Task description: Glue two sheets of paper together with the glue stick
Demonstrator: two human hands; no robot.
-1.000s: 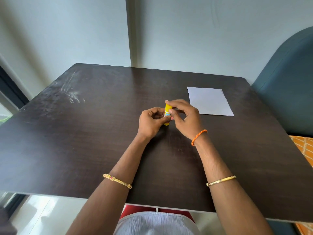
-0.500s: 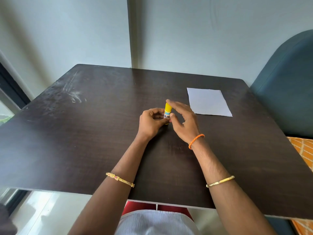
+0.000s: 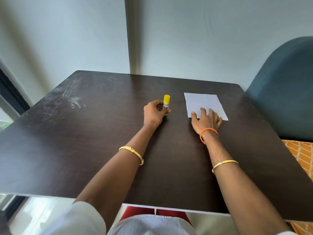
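So the left hand (image 3: 153, 114) has its grip wrapped around the glue stick (image 3: 166, 104), holding it upright with its base down at the dark tabletop (image 3: 84, 150), roughly in the middle of the far half. The stick is yellow with a yellow cap on top and a white label where you can read the letters "KIN". Thumb and fingers pinch it around the lower part, so the cap end sticks up free above the hand. Off to the right, well apart from the glue stick, there's the white paper (image 3: 203, 103) lying flat near the far right corner; it looks like one sheet, and I honestly can't tell if a second one sits under it. The right hand (image 3: 207, 120) is laid flat and released, fingers spread out on the near edge of the paper, not gripping anything, just pressing on it, palm mostly on the bare tabletop. That wrist has an orange braided band (image 3: 208, 133), and both forearms wear gold bangles. A teal chair (image 3: 284, 92) stands just past the right edge.
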